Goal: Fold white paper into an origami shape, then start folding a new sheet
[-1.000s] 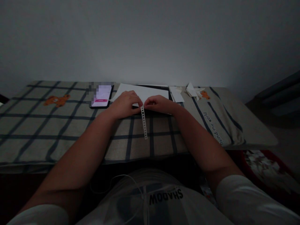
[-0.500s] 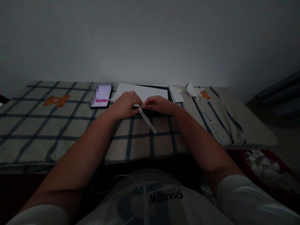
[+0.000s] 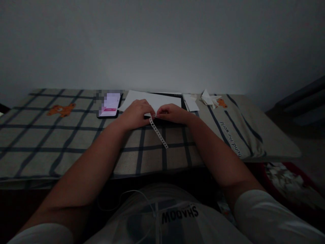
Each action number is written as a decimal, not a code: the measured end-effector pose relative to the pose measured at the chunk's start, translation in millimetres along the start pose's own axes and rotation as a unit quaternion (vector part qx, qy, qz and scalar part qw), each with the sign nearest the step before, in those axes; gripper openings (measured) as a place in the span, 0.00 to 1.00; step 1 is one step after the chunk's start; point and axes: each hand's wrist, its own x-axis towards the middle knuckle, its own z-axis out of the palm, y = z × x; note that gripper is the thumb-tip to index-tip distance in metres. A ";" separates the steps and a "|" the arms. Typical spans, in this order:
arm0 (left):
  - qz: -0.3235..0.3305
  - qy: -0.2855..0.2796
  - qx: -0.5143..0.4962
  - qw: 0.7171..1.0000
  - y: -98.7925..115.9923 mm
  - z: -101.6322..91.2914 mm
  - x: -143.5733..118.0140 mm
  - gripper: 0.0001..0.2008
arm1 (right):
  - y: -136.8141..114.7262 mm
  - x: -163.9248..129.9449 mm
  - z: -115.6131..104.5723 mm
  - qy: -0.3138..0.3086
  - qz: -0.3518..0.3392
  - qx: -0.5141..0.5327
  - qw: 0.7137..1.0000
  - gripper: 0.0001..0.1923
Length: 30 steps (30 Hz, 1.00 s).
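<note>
A narrow white paper strip (image 3: 158,133) with a row of holes hangs from between my fingertips, slanting down to the right over the checked cloth. My left hand (image 3: 137,113) pinches it near its upper end. Close beside it, the fingers of my right hand (image 3: 172,113) are also pinched on the strip's upper end; the exact fold or knot there is too small to make out. Both hands rest at the near edge of a white paper sheet (image 3: 152,99), which lies on a dark notebook (image 3: 185,102) with punched holes along its edge.
On the left lies a phone (image 3: 111,103) with a lit screen. Right of the notebook are small white paper pieces (image 3: 191,102) and a folded paper shape (image 3: 207,99). A red basin (image 3: 284,166) holding white scraps stands below the table's right end. A wall rises behind.
The strip's hanging end has swung slightly left and down. Both hands stay almost in place, still pinching at the strip's upper end.
</note>
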 end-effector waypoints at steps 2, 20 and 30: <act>0.005 0.001 0.001 1.000 -0.6 1.3 0.1 0.09 | 0.2 0.3 0.3 0.003 0.000 -0.002 1.000 0.14; -0.013 0.003 -0.008 1.000 0.8 -0.8 0.2 0.09 | -0.8 -1.7 -1.3 -0.006 0.006 0.003 1.000 0.14; -0.004 -0.008 -0.011 1.000 -0.6 0.9 0.7 0.08 | -0.6 -0.3 1.2 0.001 -0.002 -0.006 1.000 0.14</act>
